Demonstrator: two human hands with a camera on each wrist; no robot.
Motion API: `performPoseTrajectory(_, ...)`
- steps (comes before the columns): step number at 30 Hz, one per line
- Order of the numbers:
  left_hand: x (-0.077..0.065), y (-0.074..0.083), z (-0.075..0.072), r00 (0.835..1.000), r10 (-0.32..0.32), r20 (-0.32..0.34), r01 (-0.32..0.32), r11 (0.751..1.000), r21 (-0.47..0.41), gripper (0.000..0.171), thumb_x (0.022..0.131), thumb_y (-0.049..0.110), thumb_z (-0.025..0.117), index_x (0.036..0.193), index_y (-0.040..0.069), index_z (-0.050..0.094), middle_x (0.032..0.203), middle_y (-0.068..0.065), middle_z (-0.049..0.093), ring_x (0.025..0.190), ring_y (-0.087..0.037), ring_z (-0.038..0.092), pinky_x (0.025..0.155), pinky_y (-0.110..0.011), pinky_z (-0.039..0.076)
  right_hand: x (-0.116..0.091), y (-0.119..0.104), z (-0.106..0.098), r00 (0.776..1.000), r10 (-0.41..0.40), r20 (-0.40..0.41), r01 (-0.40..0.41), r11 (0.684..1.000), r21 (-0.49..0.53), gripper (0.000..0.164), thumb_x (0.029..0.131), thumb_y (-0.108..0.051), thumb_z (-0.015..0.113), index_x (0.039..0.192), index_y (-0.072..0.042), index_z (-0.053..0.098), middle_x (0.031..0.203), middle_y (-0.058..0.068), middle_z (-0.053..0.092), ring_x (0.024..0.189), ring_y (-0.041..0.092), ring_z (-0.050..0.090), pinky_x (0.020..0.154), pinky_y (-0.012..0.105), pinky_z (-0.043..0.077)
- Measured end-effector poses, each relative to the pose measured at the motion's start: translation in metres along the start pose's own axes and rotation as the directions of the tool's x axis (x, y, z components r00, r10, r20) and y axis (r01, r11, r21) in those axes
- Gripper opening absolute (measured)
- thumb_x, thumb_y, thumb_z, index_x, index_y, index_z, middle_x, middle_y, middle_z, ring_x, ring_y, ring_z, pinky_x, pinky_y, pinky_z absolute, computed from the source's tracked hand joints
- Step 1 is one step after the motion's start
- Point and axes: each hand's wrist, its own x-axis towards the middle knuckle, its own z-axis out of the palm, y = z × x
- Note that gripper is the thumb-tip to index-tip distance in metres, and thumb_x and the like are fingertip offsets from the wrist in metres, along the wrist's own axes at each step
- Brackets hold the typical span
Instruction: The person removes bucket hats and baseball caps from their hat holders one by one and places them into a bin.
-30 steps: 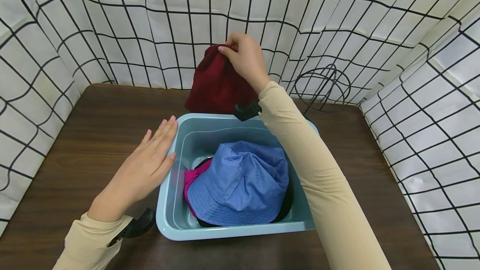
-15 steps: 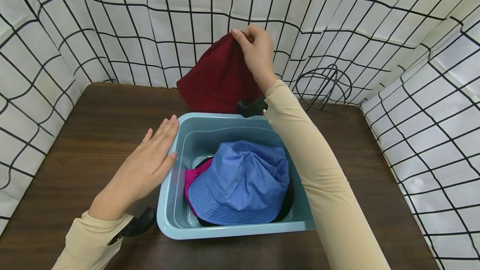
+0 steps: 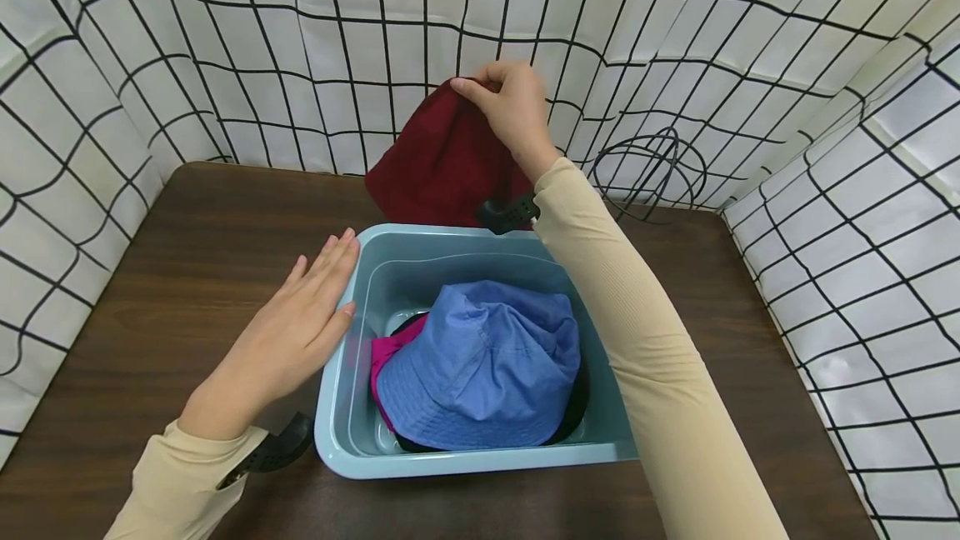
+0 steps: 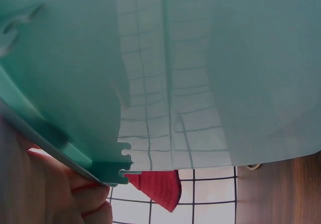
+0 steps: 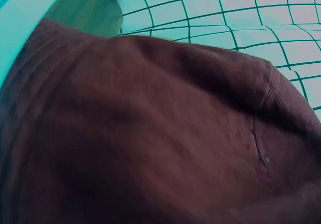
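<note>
Behind the light blue plastic bin (image 3: 480,467), my right hand (image 3: 513,107) pinches the crown of a dark red bucket hat (image 3: 442,165) between thumb and fingers. Rows of stitching on the hat's brim (image 5: 35,73) show in the right wrist view. My left hand (image 3: 288,332) lies against the bin's left rim, fingers straight. The left wrist view shows the bin's outer wall (image 4: 271,73) close up. Inside the bin a blue bucket hat (image 3: 480,365) is on top, over a magenta piece of fabric (image 3: 386,357) and something black that is mostly covered.
A brown wooden table (image 3: 225,248) carries the bin. Black wire grid (image 3: 337,48) over white sheeting encloses the back and both sides. A coiled black cable (image 3: 648,169) sits at the back right, against the grid. Black bands circle both wrists.
My right hand has moved right with the red hat, rising and then dropping slightly; the hat's left side has spread out. My left hand and the bin stay put.
</note>
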Motion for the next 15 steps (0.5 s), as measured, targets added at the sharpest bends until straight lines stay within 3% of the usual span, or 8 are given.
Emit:
performPoseTrajectory(4, 0.000, 0.000, 0.000, 1.000, -0.002, 0.002, 0.002, 1.000, -0.004, 0.069, 0.093, 0.022, 0.050, 0.150, 0.004, 0.017, 0.155, -0.016, 0.019, 0.141, -0.034, 0.016, 0.113, -0.053, 0.009, -0.002, 0.004, -0.003, 0.997, -0.010, 0.076, 0.012, 1.000, -0.015, 0.020, 0.086, -0.025, 0.069, 0.089, -0.006, 0.074, 0.080, 0.000, 0.067, 0.073, 0.008, 0.054, 0.067, 0.019, 0.041)
performPoseTrajectory(7, 0.000, 0.000, 0.000, 1.000, -0.002, 0.000, 0.002, 1.000, -0.008, 0.069, 0.093, 0.023, 0.050, 0.150, 0.004, 0.017, 0.155, -0.015, 0.019, 0.141, -0.034, 0.015, 0.113, -0.053, 0.009, -0.004, 0.010, -0.007, 0.991, -0.021, 0.134, 0.016, 0.999, 0.039, 0.018, 0.087, -0.020, 0.068, 0.095, -0.005, 0.073, 0.083, 0.002, 0.068, 0.074, 0.011, 0.055, 0.068, 0.020, 0.043)
performPoseTrajectory(11, 0.000, 0.000, 0.000, 1.000, -0.001, -0.003, 0.001, 1.000, -0.013, 0.070, 0.092, 0.023, 0.051, 0.150, 0.004, 0.017, 0.155, -0.016, 0.019, 0.141, -0.035, 0.015, 0.112, -0.053, 0.009, -0.010, 0.017, -0.017, 0.975, 0.006, 0.222, -0.027, 0.995, 0.094, 0.022, 0.088, -0.017, 0.067, 0.106, -0.005, 0.069, 0.086, 0.003, 0.064, 0.077, 0.014, 0.054, 0.070, 0.022, 0.045)
performPoseTrajectory(15, 0.000, 0.000, 0.000, 1.000, -0.002, -0.001, 0.002, 1.000, -0.015, 0.070, 0.092, 0.022, 0.051, 0.150, 0.004, 0.017, 0.155, -0.016, 0.019, 0.141, -0.035, 0.015, 0.112, -0.053, 0.009, -0.017, 0.028, -0.031, 0.952, 0.033, 0.304, -0.058, 0.996, 0.074, 0.030, 0.088, -0.020, 0.068, 0.114, -0.006, 0.065, 0.089, 0.005, 0.059, 0.081, 0.016, 0.053, 0.071, 0.025, 0.045)
